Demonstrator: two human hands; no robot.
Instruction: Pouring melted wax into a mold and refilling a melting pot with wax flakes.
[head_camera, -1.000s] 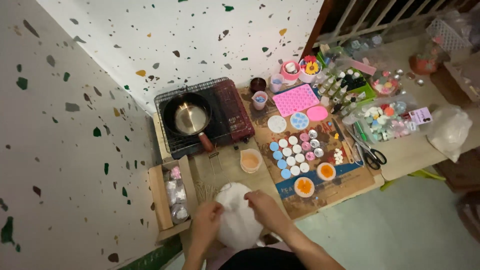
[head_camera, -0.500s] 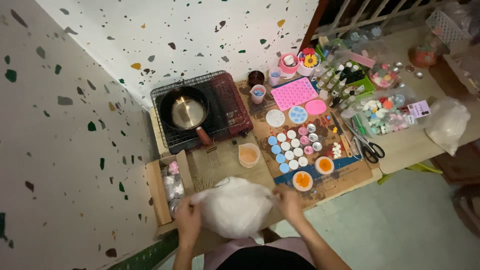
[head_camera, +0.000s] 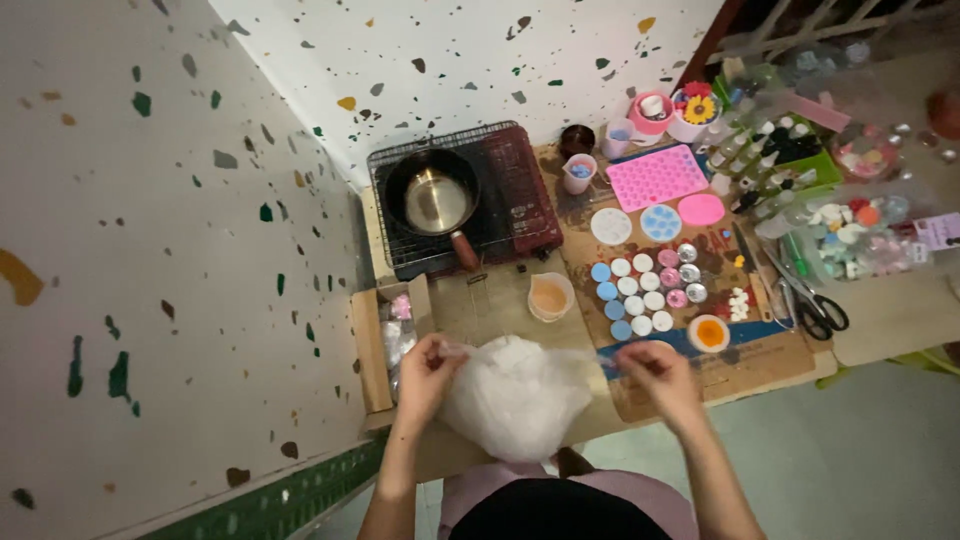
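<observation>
White plastic bag (head_camera: 515, 395): lies at the near edge of the surface (head_camera: 500, 310), directly in front of the person, its mouth pulled wide between both hands. Contents pale and not identifiable.

Left hand (head_camera: 428, 368): fingers pinched on the bag's left rim. Right hand (head_camera: 655, 372): fingers closed on the stretched right rim, which runs thin and taut from the bag's body.

Adjacent items: an open cardboard box (head_camera: 385, 345) just left of the bag, holding small wrapped pieces. A small cup of orange liquid (head_camera: 550, 296) stands beyond the bag. To the right, a cardboard sheet (head_camera: 700, 350) carries rows of round white, blue and pink discs (head_camera: 635, 290) and one orange-filled round (head_camera: 709, 333). Scissors (head_camera: 815, 305) lie further right.

Far side of surface: a portable stove (head_camera: 465, 200) bearing a dark pan (head_camera: 433, 195) with a wooden handle; a pink mould tray (head_camera: 657, 175); cups, small bottles and a clear container of mixed coloured pieces (head_camera: 850, 230).

Room: speckled terrazzo-pattern wall (head_camera: 200, 200) on the left and behind; pale green floor (head_camera: 850, 450) at right.
</observation>
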